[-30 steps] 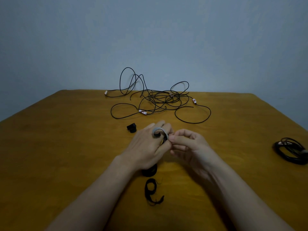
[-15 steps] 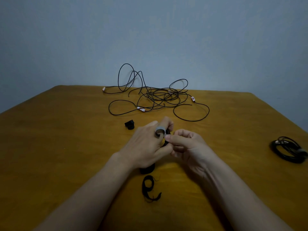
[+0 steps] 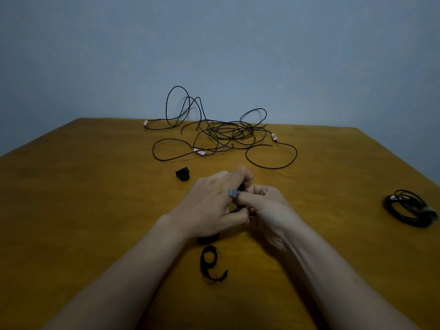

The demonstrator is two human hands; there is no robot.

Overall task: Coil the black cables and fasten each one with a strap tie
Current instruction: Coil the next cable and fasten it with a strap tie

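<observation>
Left grip (image 3: 209, 208) and right grip (image 3: 269, 206) pinch grey fabric strap tie (image 3: 232, 194) mid-frame; we're likely prepping it. Next: coil tangled thin black cables (image 3: 226, 133), upper centre.

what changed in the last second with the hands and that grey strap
The grey strap tie shrank from an open loop above the left hand to a small tight band, with the right hand pinching it. Both hands kept their hold, close together. The tangled black cables, the coiled black cable at the right and the loose black strap piece near the wrists stayed put.
</observation>
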